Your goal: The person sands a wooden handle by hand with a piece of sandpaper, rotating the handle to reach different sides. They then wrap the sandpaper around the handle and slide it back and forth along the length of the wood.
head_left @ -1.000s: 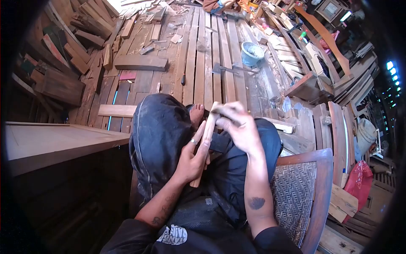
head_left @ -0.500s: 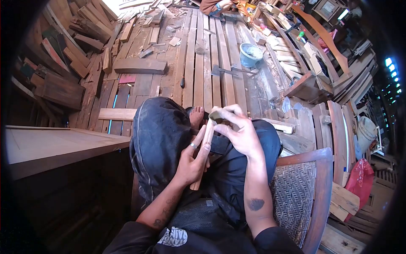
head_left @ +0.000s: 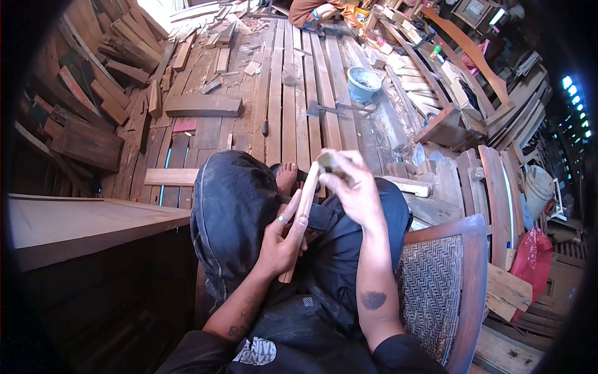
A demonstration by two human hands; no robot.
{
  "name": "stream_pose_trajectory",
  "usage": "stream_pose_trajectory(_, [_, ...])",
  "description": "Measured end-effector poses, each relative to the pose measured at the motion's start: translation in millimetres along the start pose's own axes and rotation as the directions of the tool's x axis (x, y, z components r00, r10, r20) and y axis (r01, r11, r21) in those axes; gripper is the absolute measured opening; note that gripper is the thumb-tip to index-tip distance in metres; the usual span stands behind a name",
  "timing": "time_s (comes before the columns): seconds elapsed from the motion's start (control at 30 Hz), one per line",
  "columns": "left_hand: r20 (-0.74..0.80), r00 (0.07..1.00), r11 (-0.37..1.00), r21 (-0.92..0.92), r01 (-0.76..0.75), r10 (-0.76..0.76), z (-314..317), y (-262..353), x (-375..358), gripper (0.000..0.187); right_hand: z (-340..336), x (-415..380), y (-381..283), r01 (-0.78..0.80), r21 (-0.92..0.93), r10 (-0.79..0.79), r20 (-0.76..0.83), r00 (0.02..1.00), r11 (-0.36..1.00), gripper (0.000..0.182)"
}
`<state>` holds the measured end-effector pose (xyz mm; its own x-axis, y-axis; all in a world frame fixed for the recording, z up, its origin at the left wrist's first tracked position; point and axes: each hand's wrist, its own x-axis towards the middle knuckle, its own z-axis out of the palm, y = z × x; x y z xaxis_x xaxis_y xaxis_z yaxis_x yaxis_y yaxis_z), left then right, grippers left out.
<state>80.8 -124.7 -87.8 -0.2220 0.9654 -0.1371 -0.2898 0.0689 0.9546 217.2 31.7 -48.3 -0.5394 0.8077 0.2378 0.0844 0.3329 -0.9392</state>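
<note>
Evidently both of the person's hands are busy above the lap, working on one slim wooden stick (head_left: 308, 198). It slants between the knees, its lower end near the person's front and its upper end pointing away, toward the floor (head_left: 246, 142). The left hand (head_left: 281, 248) has its grip clamped on the stick around the lower half, with a finger and the thumb laid along the wood. A ring (head_left: 282, 219) shows on one finger. The right hand (head_left: 358, 192) is at the upper end, its grip closed on a small olive-brown pad (head_left: 325, 163) that lies against the tip of the stick; fingers and pad are somewhat blurred, and whether the pad wraps fully around the wood cannot be told.

Dark trousers (head_left: 233, 212) cover the bent legs, and a bare foot (head_left: 287, 177) shows just beyond the left hand. Beside the right forearm stands a chair (head_left: 471, 293) with a woven panel. Farther out on the planks lie a dark-handled tool (head_left: 265, 128), a hatchet (head_left: 313, 109) and a thick wooden block (head_left: 204, 106), with a pale bucket (head_left: 364, 85) to the right of the hatchet. Another person (head_left: 305, 14) crouches at the far edge of the view, well apart from the stick. A red cloth (head_left: 534, 265) hangs at the right among boards.
</note>
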Motion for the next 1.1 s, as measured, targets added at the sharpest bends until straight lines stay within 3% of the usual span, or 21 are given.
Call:
stream_pose_trajectory(0.03, [-0.003, 1.0, 1.0, 0.003, 0.008, -0.008, -1.2, 1.3, -1.5, 0.059, 0.7, -2.1, 0.1, 0.005, -0.008, -0.004, 0.047, 0.999, 1.0, 0.041])
stream_pose_trajectory(0.07, [-0.008, 1.0, 1.0, 0.005, 0.021, -0.021, -2.4, 2.6, -2.7, 0.059, 2.7, -7.6, -0.3, -0.023, 0.105, 0.009, 0.127, 0.992, 0.994, 0.045])
stream_pose_trajectory(0.1, [-0.007, 1.0, 1.0, 0.007, 0.022, -0.022, -2.1, 4.4, -2.0, 0.059, 2.3, -9.5, 1.1, 0.065, 0.043, -0.071, 0.155, 0.985, 0.997, 0.047])
stream_pose_trajectory(0.13, [-0.005, 1.0, 1.0, 0.009, 0.026, -0.026, -1.0, 5.9, -1.6, 0.059, -0.7, -8.4, 2.2, 0.043, 0.0, -0.043, 0.143, 0.989, 0.999, 0.047])
stream_pose_trajectory(0.17, [-0.001, 0.999, 0.999, 0.011, 0.033, -0.033, -0.5, 6.4, -2.7, 0.059, -2.9, -7.1, 3.1, 0.018, -0.042, -0.013, 0.127, 0.992, 0.999, 0.047])
stream_pose_trajectory(0.2, [0.002, 1.0, 0.999, 0.011, 0.031, -0.031, -0.6, 4.9, -4.2, 0.059, -0.5, -2.6, 0.6, 0.029, -0.052, -0.029, 0.003, 1.0, 0.998, 0.045])
stream_pose_trajectory(0.23, [0.008, 1.0, 1.0, 0.012, 0.023, -0.023, -0.4, 2.9, -3.7, 0.058, 3.3, 0.5, -2.8, 0.007, 0.046, -0.002, -0.109, 0.994, 0.999, 0.044])
stream_pose_trajectory(0.3, [0.014, 1.0, 1.0, 0.003, 0.01, -0.01, -0.2, 3.3, -0.5, 0.058, 0.6, 0.6, -4.2, 0.009, 0.04, -0.007, -0.051, 0.999, 0.999, 0.043])
stream_pose_trajectory(0.37, [0.005, 1.0, 1.0, -0.019, 0.023, -0.023, -1.9, 2.8, -1.9, 0.058, 0.3, -7.6, -8.1, -0.049, 0.124, 0.029, 0.158, 0.987, 0.991, 0.043])
stream_pose_trajectory(0.43, [0.008, 1.0, 1.0, -0.016, 0.022, -0.022, -1.7, 1.5, 0.0, 0.057, -2.9, -8.8, -1.5, -0.008, 0.096, -0.011, 0.195, 0.981, 0.995, 0.044])
stream_pose_trajectory(0.5, [0.02, 1.0, 1.0, -0.006, 0.015, -0.015, -1.4, -1.4, -1.9, 0.057, -1.8, -3.2, 1.1, -0.054, 0.033, 0.055, -0.029, 0.998, 0.998, 0.043])
stream_pose_trajectory(0.53, [0.031, 1.0, 1.0, 0.003, -0.002, 0.002, -1.3, -2.6, -1.8, 0.057, -0.5, 0.9, -3.5, 0.006, 0.002, -0.005, -0.111, 0.994, 1.0, 0.043])
stream_pose_trajectory(0.63, [0.031, 0.999, 1.0, -0.004, -0.012, 0.012, -0.4, 2.6, -2.4, 0.056, -0.2, 0.3, -2.4, 0.028, 0.038, -0.025, -0.078, 0.997, 0.999, 0.042])
stream_pose_trajectory(0.67, [0.036, 0.999, 1.0, -0.009, -0.013, 0.013, -1.1, 3.1, -3.1, 0.056, -5.0, -2.0, -4.1, 0.069, -0.062, -0.071, -0.034, 0.997, 0.996, 0.043])
stream_pose_trajectory(0.9, [0.012, 1.0, 1.0, -0.012, -0.017, 0.017, 1.0, 2.6, -0.6, 0.056, -2.3, -4.8, -11.9, 0.094, -0.149, -0.099, -0.028, 0.995, 0.984, 0.045])
stream_pose_trajectory(1.03, [-0.003, 1.0, 1.0, -0.022, -0.014, 0.014, 1.0, 3.4, -1.9, 0.055, -1.6, -5.5, -15.5, 0.055, -0.14, -0.036, 0.136, 0.99, 0.989, 0.047])
stream_pose_trajectory(1.1, [0.012, 1.0, 1.0, -0.017, 0.007, -0.007, 0.0, 1.8, -1.6, 0.056, -0.5, -4.7, -19.7, 0.054, -0.149, -0.044, 0.07, 0.997, 0.987, 0.048])
